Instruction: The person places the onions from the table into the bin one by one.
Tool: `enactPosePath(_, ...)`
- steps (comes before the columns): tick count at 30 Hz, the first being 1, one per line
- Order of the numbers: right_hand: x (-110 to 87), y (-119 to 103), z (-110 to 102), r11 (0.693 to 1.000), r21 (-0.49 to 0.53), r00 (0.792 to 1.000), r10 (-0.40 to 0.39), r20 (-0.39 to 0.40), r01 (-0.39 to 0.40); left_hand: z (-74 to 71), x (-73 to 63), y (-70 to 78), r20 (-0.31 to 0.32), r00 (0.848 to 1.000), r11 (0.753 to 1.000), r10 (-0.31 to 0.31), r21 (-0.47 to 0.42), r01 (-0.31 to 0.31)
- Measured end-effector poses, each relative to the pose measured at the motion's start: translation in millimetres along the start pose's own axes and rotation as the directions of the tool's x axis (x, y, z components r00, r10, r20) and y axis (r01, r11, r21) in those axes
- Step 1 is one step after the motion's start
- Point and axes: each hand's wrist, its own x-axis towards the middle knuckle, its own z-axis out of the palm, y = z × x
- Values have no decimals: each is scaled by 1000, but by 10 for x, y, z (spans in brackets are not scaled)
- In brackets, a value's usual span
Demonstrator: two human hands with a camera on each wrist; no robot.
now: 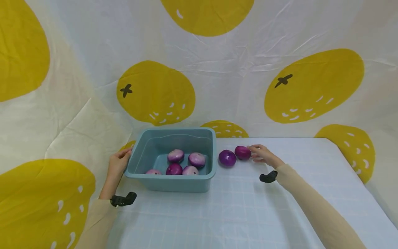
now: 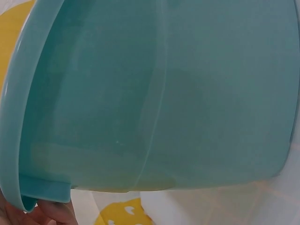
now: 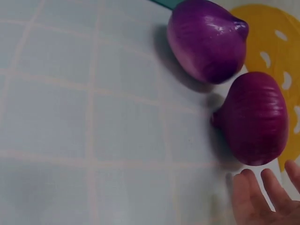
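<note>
My left hand point(image 1: 119, 163) grips the left rim of a blue-green plastic bin point(image 1: 180, 184). In the left wrist view its fingers point(image 2: 55, 213) curl under the rim at the corner. Several red onions point(image 1: 176, 156) lie inside the bin, some pale purple and one darker. To the right of the bin, two purple onions sit on the table: a dark one point(image 1: 227, 158) nearer the bin and a redder one point(image 1: 243, 153) beside it. My right hand point(image 1: 263, 155) is at the redder onion's right side, fingers spread and not wrapped round it.
A pale checked cloth covers the table point(image 1: 248, 214). Behind and to the left hangs a white curtain point(image 1: 230, 86) printed with large yellow fruit. The bin stands close to the curtain at the table's back left.
</note>
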Motion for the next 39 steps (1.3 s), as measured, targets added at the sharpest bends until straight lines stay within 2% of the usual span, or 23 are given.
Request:
enactPosePath(11,120,-83,174,987,59,988,151,-17,-150,7,15,-22,-4,1000,1000,6,-14,-6)
enactPosePath(19,142,-110,249,973,100,976,213,-41,-208,-14,-39,8,-2,1000,1000,28,9,-28)
enactPosePath(30,80,-145,245,960,158,972,234,-9,-229,-18,-59,12,-6,999,999,40,13,-39)
enactPosePath(33,92,-124,254,957,171,971,240,-20,-233,-16,-61,14,-5,999,999,38,16,-38)
enactPosePath(39,127,-81,304,964,126,968,243,-61,-234,-14,-57,18,-7,1000,1000,17,8,-17)
